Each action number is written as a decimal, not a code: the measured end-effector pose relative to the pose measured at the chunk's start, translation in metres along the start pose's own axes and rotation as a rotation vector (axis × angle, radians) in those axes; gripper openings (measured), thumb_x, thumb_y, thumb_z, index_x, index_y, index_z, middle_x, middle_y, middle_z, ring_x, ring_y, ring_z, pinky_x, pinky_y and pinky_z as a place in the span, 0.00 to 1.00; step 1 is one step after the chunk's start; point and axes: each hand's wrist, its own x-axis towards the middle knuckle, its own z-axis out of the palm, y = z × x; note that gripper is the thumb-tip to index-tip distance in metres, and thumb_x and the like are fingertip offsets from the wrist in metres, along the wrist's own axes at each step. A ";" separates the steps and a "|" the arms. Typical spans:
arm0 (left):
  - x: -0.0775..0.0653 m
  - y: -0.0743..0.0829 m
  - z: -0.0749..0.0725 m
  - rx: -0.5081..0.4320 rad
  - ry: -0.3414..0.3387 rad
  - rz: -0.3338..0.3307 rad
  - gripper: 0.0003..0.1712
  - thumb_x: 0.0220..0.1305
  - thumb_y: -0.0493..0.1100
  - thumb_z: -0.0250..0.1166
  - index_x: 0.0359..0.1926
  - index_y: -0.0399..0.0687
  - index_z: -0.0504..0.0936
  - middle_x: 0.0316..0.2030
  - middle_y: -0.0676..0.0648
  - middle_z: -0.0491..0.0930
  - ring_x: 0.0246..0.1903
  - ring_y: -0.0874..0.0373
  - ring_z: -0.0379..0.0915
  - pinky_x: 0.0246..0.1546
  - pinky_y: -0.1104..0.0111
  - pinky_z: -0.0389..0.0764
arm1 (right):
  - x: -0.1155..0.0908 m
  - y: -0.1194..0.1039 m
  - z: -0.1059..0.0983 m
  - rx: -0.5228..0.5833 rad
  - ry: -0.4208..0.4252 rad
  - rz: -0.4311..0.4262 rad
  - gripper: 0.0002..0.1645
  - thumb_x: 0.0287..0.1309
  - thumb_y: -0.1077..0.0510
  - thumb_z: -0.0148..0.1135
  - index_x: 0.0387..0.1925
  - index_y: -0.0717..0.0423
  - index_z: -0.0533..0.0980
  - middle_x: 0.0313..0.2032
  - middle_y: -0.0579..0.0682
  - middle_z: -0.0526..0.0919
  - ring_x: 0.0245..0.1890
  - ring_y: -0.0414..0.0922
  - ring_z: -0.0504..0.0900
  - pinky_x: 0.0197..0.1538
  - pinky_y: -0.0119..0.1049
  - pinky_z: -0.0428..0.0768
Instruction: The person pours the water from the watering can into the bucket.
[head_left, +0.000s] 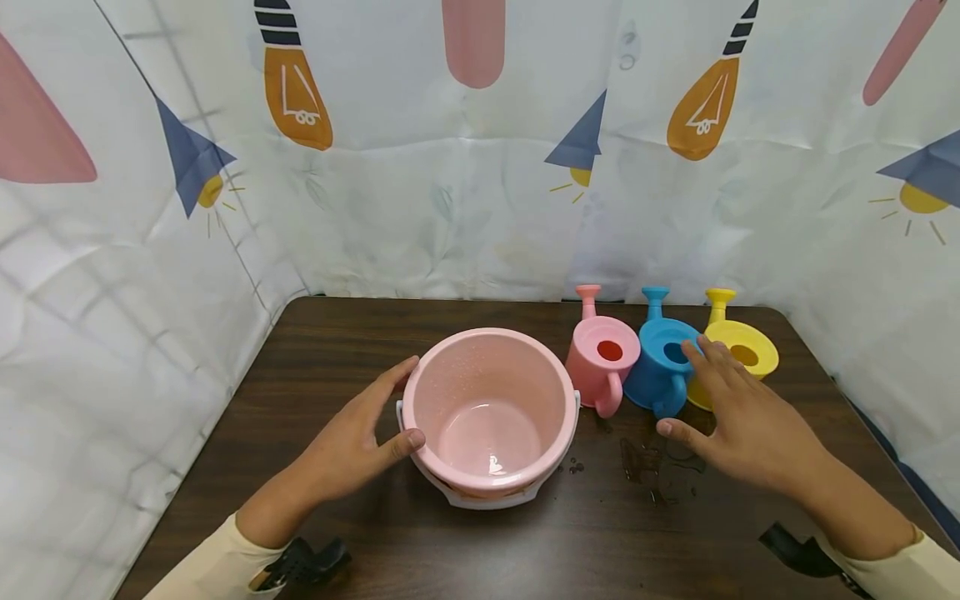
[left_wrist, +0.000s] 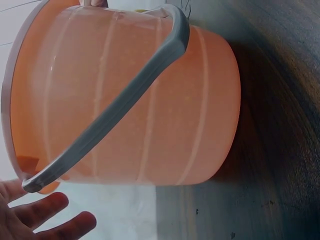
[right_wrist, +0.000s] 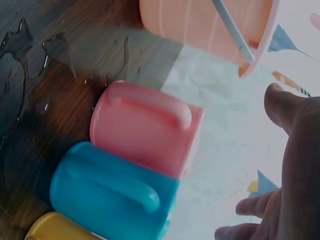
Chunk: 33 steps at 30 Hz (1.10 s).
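A pink bucket [head_left: 491,482] stands upright at the table's middle, a little water at its bottom. Its pale handle [left_wrist: 115,110] hangs down along the side. My left hand [head_left: 345,442] is at the bucket's left side, thumb tip at the rim and fingers extended around the outside. On the right, my right hand [head_left: 750,425] is spread in the air and holds nothing. It partly covers a blue watering can [head_left: 641,377] and a yellow watering can [head_left: 763,350] in the head view. A pink watering can [head_left: 587,371] stands between the bucket and the blue one.
Spilled water [head_left: 641,460] lies on the dark wooden table [head_left: 360,542] in front of the watering cans, with drops beside the bucket. A white patterned cloth [head_left: 480,225] hangs behind the table and along both sides.
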 end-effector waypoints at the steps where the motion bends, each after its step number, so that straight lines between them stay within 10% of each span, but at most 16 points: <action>1: 0.000 0.000 0.001 -0.001 -0.001 -0.001 0.49 0.68 0.63 0.65 0.81 0.53 0.53 0.70 0.46 0.68 0.69 0.48 0.64 0.63 0.41 0.64 | 0.000 -0.001 0.000 0.004 0.000 0.000 0.67 0.61 0.25 0.60 0.82 0.59 0.41 0.78 0.68 0.45 0.73 0.71 0.55 0.60 0.72 0.64; 15: 0.000 0.002 0.006 -0.008 -0.010 -0.028 0.50 0.67 0.57 0.68 0.81 0.55 0.52 0.74 0.45 0.64 0.70 0.47 0.62 0.63 0.41 0.65 | -0.005 -0.016 0.007 0.138 0.043 -0.001 0.61 0.62 0.31 0.65 0.81 0.57 0.49 0.77 0.65 0.54 0.71 0.70 0.60 0.52 0.72 0.71; 33: 0.001 0.002 0.007 -0.022 -0.020 -0.038 0.49 0.67 0.56 0.67 0.81 0.57 0.51 0.70 0.45 0.68 0.67 0.48 0.66 0.62 0.41 0.67 | -0.002 -0.024 0.035 0.394 0.155 0.033 0.34 0.67 0.50 0.69 0.67 0.63 0.72 0.56 0.63 0.82 0.46 0.59 0.85 0.46 0.59 0.81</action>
